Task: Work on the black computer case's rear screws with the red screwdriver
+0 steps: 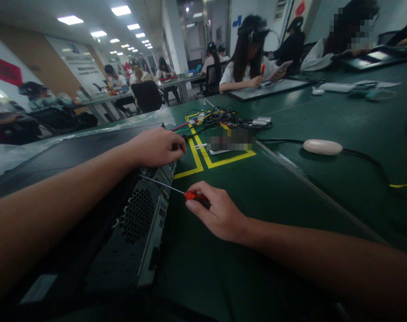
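Note:
A black desktop computer case [136, 214] lies on its side at the left, its grey rear panel with a honeycomb vent facing right. My right hand [216, 208] is closed around a screwdriver [194, 197] with a red and black handle. The thin metal shaft points left, and its tip meets the upper part of the rear panel. Across the top of the case reaches my left arm. My left hand [161, 147] rests at the case's far rear edge, fingers curled and thumb near the index finger. Whatever it may hold is hidden.
Tangled cables [223, 117] lie beyond the case on the green table [290, 214], near yellow tape markings [228, 160]. A pale oval device [322, 146] sits on a black cable at the right. Clear plastic wrap [5, 156] lies at the left. Several people work nearby.

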Action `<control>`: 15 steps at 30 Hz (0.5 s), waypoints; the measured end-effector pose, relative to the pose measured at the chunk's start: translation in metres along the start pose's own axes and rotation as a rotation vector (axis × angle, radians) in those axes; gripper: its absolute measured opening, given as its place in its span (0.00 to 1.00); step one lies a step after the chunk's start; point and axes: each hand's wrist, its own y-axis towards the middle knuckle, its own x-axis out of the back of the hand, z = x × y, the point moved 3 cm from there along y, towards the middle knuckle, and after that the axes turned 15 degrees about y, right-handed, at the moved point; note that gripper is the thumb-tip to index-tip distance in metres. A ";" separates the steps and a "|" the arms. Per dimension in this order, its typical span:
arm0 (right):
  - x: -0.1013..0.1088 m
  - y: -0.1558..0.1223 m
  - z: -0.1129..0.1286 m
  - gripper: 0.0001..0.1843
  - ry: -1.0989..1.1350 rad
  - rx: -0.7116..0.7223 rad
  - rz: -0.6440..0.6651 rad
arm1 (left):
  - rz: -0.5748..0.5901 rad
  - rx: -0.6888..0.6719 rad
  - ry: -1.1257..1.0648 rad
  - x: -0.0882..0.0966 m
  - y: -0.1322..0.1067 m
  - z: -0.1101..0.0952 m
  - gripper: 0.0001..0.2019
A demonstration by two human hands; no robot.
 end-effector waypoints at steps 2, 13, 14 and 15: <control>0.000 0.000 0.001 0.08 -0.004 0.023 0.001 | 0.019 0.004 0.009 0.000 0.000 -0.001 0.21; -0.001 -0.001 -0.002 0.11 0.043 -0.007 -0.014 | 0.043 0.004 0.031 -0.001 0.000 -0.001 0.22; -0.001 -0.001 -0.002 0.10 0.045 -0.006 -0.013 | 0.043 0.003 0.032 -0.001 0.000 -0.001 0.22; -0.001 -0.001 -0.002 0.10 0.048 -0.005 -0.013 | 0.042 0.003 0.031 -0.001 0.000 -0.001 0.22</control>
